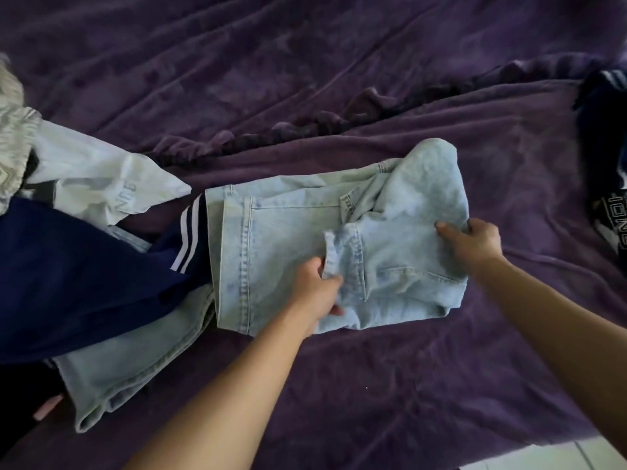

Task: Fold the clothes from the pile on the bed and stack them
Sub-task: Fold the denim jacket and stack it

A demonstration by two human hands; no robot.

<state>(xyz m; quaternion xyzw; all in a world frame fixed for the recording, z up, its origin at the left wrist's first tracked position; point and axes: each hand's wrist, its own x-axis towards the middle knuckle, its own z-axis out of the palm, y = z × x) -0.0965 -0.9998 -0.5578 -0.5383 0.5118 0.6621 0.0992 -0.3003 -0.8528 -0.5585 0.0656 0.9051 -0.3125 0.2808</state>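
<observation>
Light blue jeans (288, 239) lie partly folded across the middle of the purple bed cover (373, 79). My left hand (317, 290) pinches a fold of denim near the jeans' lower middle. At the right edge of the folded bundle, my right hand (473, 237) grips the cloth with curled fingers. One jeans leg (135, 361) trails down to the left. The unfolded pile sits at the left: a navy garment with white stripes (84, 283), a pale blue-white top (101, 178) and a grey-white striped piece (13, 123).
A dark navy garment with white lettering (607, 96) lies at the right edge of the bed. A wrinkled ridge in the cover (322, 127) runs across behind the jeans. Pale floor tile (559, 456) shows at the bottom right corner.
</observation>
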